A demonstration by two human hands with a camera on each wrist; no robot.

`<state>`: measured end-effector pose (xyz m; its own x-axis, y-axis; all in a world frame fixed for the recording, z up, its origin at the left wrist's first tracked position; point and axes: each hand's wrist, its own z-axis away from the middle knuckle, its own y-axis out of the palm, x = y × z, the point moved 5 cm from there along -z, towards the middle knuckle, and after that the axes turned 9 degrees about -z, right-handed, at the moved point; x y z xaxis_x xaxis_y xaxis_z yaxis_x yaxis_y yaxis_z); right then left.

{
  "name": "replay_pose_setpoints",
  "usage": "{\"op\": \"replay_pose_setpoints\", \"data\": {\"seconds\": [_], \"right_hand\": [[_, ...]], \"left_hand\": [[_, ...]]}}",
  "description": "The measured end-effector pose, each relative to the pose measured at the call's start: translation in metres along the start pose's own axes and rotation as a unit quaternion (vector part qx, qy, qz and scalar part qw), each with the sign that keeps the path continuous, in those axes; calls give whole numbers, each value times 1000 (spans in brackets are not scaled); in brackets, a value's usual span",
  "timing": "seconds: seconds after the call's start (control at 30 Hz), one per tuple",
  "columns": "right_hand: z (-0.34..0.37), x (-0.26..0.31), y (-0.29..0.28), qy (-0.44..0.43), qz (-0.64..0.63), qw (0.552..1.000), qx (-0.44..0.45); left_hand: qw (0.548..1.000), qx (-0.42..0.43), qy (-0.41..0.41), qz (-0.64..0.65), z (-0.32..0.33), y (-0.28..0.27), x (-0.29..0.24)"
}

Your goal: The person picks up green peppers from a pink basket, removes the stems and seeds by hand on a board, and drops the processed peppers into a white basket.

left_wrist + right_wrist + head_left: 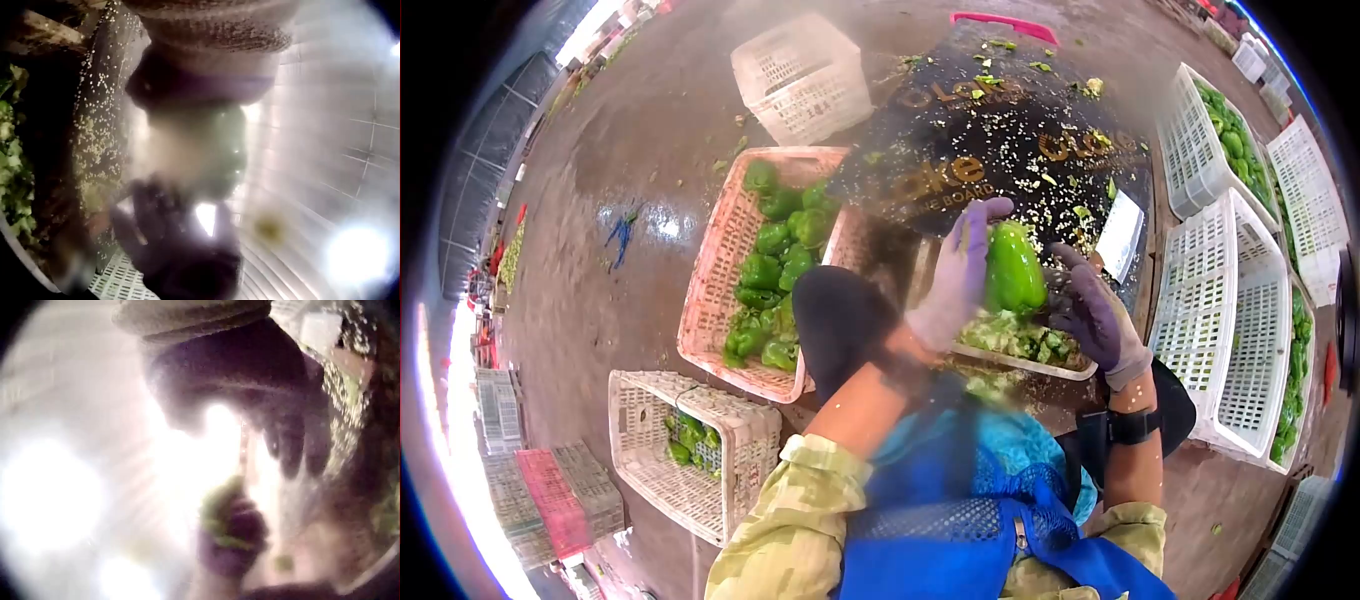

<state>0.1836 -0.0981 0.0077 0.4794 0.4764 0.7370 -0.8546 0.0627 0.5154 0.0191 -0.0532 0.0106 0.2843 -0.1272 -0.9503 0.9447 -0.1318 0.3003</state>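
Duly noted: my left hand (956,278) gripped a green pepper (1013,268), fingers curled round it; my right hand (1108,325) stood near it, fingers loosely extended. Below the grip, a tub (1040,367) held leafy trimmings. Left of it, a pinkish crate (706,285) contained green peppers; well right, a white crate (1193,150) held more.

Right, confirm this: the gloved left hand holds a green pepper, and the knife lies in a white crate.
Not quite: the knife lies on the black board, as the head view shows. The gloved left hand does hold a green pepper.
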Motion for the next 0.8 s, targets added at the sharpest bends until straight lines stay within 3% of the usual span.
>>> {"op": "replay_pose_setpoints", "data": {"seconds": [0.03,0.1,0.13,0.27,0.37,0.47,0.53,0.57,0.6,0.67,0.7,0.73,0.77,0.8], "right_hand": [[4,1,15,52,-11,997,56],[2,-9,30,-60,92,991,71],[4,-11,32,-63,51,995,54],[11,-6,38,-183,192,964,-1],[10,-6,30,-199,315,926,-64],[8,-7,23,-198,175,964,-40],[7,-5,12,-114,143,979,-85],[0,-8,3,-184,92,978,-35],[3,0,5,-187,47,981,-13],[19,22,9,-174,-61,982,40],[33,34,26,-184,-187,960,96],[29,29,24,-145,-361,898,205],[22,23,14,-99,-517,793,305],[2,-1,-2,-75,-414,897,135]], "left_hand": [[1000,-5,-7,18,1,4,-1],[999,1,-13,51,-3,11,-1],[998,10,-15,64,-5,13,3],[1000,21,6,-11,-2,9,0],[997,43,32,-57,-3,7,-3],[992,87,43,-80,1,14,-7],[991,126,-11,-36,-1,14,6],[989,144,-37,-14,-1,14,10],[986,148,-80,-17,3,9,9],[975,79,-168,120,-7,-6,23],[958,44,-212,188,-9,-11,30],[957,18,-215,193,-9,-15,33],[947,28,-223,228,-8,-10,35],[936,37,-231,262,-6,0,32]]}}
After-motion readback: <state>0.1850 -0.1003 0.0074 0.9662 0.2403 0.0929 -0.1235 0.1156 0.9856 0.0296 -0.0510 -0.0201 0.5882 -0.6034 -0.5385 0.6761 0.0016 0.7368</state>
